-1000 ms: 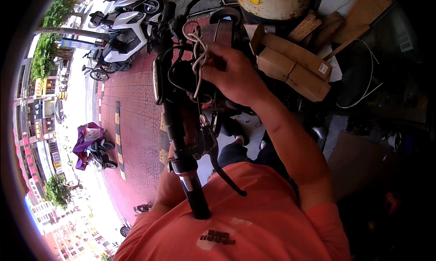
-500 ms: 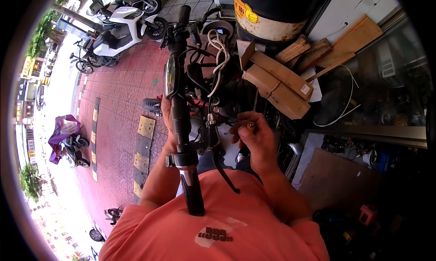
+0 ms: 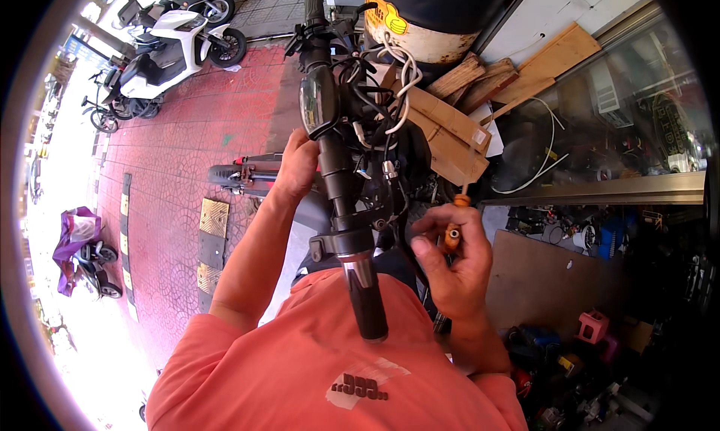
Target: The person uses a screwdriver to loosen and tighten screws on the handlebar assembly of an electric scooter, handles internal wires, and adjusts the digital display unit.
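An orange-handled screwdriver point(image 3: 452, 238) sits in the right hand point(image 3: 459, 277), fingers curled around it, long axis running away from the body, thin shaft toward the brown cardboard box point(image 3: 450, 150). The left hand point(image 3: 298, 167) is by the black handlebar point(image 3: 335, 168), its grip unclear.

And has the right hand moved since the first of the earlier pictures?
Yes. Against the cardboard box, the right hand has gone from the box's left side to below it in the view, nearer the coral shirt.

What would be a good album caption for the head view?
Right hand around an orange-handled tool, left hand beside the handlebar, a white scooter parked beyond.
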`<action>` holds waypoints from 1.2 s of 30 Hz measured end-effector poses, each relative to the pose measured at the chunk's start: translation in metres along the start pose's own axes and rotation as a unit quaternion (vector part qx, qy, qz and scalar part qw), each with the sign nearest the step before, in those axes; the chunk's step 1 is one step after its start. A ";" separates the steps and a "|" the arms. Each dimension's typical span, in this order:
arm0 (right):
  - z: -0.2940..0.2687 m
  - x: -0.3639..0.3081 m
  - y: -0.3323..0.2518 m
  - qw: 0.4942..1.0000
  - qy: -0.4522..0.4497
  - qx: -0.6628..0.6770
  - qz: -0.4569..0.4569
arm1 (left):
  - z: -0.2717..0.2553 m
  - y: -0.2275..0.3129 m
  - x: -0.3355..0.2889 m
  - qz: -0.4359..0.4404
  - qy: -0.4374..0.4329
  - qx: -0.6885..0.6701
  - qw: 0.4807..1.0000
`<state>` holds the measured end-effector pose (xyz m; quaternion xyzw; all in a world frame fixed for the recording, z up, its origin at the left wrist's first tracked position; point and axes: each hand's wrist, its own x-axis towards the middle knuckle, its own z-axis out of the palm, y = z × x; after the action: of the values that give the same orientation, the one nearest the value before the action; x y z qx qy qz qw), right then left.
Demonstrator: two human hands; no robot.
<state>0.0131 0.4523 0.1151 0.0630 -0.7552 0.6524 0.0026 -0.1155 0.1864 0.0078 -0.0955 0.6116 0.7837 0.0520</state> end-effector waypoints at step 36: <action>0.138 0.083 -0.064 0.857 -0.018 -0.500 -0.124 | -0.025 -0.024 0.034 0.340 -0.108 0.190 0.915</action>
<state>-0.0522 0.2994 0.1643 0.1574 -0.9657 0.1802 0.1011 -0.1418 0.1669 -0.0279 0.2148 0.7352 0.6286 -0.1349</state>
